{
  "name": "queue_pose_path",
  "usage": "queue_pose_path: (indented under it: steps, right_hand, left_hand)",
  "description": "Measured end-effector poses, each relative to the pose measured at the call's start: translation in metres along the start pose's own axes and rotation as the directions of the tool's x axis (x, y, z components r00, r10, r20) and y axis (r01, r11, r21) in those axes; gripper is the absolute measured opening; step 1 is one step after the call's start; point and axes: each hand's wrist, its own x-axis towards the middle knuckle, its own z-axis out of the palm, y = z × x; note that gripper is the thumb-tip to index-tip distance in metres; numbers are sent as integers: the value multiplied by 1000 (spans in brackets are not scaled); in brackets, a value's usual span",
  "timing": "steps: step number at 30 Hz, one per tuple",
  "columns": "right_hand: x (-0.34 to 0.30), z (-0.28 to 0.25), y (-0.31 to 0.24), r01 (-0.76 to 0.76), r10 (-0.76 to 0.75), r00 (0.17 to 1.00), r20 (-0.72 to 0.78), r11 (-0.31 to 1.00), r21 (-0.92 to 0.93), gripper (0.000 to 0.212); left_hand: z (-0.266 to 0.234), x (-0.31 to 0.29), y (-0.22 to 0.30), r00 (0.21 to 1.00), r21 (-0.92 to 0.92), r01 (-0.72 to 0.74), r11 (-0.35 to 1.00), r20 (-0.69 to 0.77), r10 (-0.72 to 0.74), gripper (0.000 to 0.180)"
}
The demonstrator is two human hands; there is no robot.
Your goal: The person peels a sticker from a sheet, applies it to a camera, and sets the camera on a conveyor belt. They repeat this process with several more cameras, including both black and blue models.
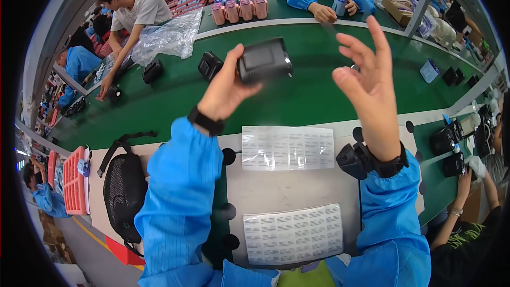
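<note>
Black box-shaped device [264,60], a small unit with a plug-like stub at one end, is held up above the green conveyor belt [297,95] in the worker's left hand [226,87], whose fingers and thumb clamp its near end; by the look of it the piece is in mid-handling, lifted off the surface and not set down anywhere. Left of the belt's near edge, a black mesh bag [125,191] lies on the pale workbench [289,186] beside a red tray [73,180]. On the bench just below the raised device lie two sheets of small printed labels [288,148], the second [293,234] nearer the worker, both looking nearly full, which suggests most of the labelling work remains. Further along the belt, two more dark units [211,65] and [152,70] rest on the green surface near a crumpled clear plastic bag [167,37]. To the right of the device, the right hand [372,82] hangs empty in the air, fingers spread wide, touching nothing. The stretch of belt beneath both hands is bare, giving open room to lower the piece; the bench edge and the label sheets lie close under the forearms, and co-workers in blue smocks crowd the belt's far side.
</note>
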Motion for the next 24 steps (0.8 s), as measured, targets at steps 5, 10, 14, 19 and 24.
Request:
queue_pose_path:
  steps: [5,10,14,19,24]
  right_hand:
    - [-12,24,-1,45,-41,978,203,999,-14,103]
    - [-20,32,-9,40,-42,879,474,999,14,121]
    - [-25,42,4,72,-126,752,647,991,110,124]
    - [-24,44,7,109,-112,858,501,993,35,117]
    - [-22,49,1,-81,59,994,87,960,269,106]
  left_hand:
    - [29,-78,-13,999,53,-17,998,32,15,47]
    - [34,-102,-12,997,398,-66,915,64,44,53]
    - [30,-100,-18,998,428,1,904,52,-26,58]
    - [21,-92,-16,979,-40,198,979,52,-196,61]
    - [40,-98,-34,930,-144,-38,989,356,88,63]
